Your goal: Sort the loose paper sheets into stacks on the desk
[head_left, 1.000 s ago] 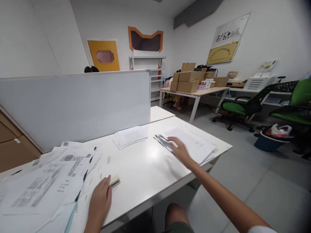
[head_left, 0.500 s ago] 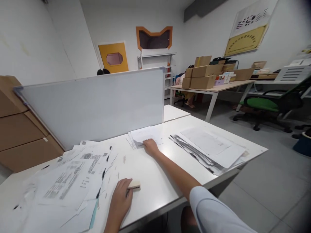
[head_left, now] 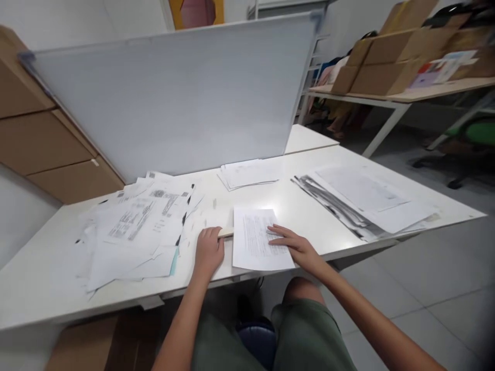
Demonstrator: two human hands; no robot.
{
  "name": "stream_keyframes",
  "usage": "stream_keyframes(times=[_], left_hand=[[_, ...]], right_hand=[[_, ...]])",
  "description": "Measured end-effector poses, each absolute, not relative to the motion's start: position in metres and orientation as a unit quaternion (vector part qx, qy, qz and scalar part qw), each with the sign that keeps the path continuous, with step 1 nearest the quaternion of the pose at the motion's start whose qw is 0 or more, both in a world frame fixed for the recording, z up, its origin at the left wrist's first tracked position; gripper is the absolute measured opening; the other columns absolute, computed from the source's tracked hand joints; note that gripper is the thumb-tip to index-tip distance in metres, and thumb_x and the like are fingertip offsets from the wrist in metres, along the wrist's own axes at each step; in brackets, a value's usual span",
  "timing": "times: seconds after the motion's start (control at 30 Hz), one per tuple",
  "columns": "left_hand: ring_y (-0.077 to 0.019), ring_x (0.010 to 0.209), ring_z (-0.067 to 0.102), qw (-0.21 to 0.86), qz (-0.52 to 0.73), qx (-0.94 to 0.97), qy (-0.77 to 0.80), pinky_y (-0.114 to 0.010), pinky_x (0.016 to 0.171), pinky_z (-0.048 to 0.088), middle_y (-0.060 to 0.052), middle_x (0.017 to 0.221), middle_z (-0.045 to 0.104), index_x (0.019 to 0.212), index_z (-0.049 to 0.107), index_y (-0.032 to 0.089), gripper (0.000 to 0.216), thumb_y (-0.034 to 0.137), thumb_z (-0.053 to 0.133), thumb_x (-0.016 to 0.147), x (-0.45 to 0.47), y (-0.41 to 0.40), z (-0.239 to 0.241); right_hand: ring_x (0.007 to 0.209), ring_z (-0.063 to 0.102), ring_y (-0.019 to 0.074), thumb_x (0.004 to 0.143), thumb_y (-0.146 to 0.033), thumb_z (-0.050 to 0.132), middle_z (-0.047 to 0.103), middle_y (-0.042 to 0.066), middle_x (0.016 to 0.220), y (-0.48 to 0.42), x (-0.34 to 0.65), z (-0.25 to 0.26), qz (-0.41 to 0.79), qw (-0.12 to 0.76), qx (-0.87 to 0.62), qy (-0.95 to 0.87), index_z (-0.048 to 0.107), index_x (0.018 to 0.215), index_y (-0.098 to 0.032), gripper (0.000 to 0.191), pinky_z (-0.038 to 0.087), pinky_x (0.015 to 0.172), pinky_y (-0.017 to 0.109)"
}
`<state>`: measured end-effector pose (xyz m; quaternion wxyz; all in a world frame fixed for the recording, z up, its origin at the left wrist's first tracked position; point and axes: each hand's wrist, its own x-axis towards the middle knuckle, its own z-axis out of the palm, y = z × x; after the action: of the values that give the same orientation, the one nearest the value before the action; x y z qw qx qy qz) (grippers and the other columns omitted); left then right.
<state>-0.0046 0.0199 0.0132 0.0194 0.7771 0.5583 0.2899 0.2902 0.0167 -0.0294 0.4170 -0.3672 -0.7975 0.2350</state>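
Observation:
A printed white sheet [head_left: 257, 239] lies near the front edge of the white desk [head_left: 46, 278]. My right hand [head_left: 296, 247] rests flat on the sheet's right side with fingers spread. My left hand [head_left: 209, 251] sits just left of the sheet, curled over a small beige block [head_left: 226, 233] that pokes out between thumb and fingers. A small stack of papers [head_left: 247, 174] lies further back by the whiteboard. A wide stack of papers [head_left: 367, 201] covers the desk's right part, and a loose heap of printed papers [head_left: 139, 226] lies to the left of my left hand.
A whiteboard [head_left: 181, 93] stands upright along the desk's back edge. Brown cardboard boxes [head_left: 42, 134] are stacked at the left. Behind, another table [head_left: 410, 95] carries cardboard boxes, and a green chair [head_left: 474, 136] stands at the right.
My right hand has come back from the small stack by the whiteboard, and a sheet now lies under it near the front edge. My left hand stays on the beige block. The view has tilted down.

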Motion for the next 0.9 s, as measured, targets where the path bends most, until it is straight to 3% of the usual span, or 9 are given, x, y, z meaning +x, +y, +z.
stream_keyframes(times=[0.2,0.63,0.9], left_hand=[[-0.0235,0.103,0.053,0.042,0.28,0.779,0.56,-0.041,0.09,0.045,-0.007,0.105,0.062,0.111,0.053,0.021,0.027,0.017,0.044,0.085,-0.003,0.02,0.014],[-0.0262,0.1,0.052,0.038,0.273,0.782,0.559,-0.043,0.088,0.045,-0.009,0.103,0.061,0.111,0.053,0.019,0.028,0.017,0.043,0.084,-0.001,0.022,0.013],[-0.0265,0.103,0.051,0.036,0.273,0.782,0.559,-0.043,0.089,0.044,-0.009,0.106,0.061,0.113,0.053,0.019,0.03,0.017,0.04,0.086,-0.002,0.022,0.014]], right_hand=[[0.135,0.037,0.0234,0.093,-0.026,0.043,0.056,0.002,0.133,-0.003,0.295,-0.018,0.243,0.355,-0.298,-0.852,0.067,0.111,-0.031,0.031,0.041,0.107,0.048],[0.135,0.037,0.0243,0.092,-0.018,0.045,0.056,0.004,0.133,-0.033,0.291,-0.03,0.166,0.421,-0.345,-0.823,0.063,0.116,-0.03,0.033,0.044,0.104,0.052],[0.13,0.044,0.0226,0.093,-0.019,0.043,0.062,0.004,0.125,-0.023,0.284,-0.018,0.195,0.431,-0.309,-0.825,0.065,0.112,-0.03,0.031,0.045,0.103,0.05]])
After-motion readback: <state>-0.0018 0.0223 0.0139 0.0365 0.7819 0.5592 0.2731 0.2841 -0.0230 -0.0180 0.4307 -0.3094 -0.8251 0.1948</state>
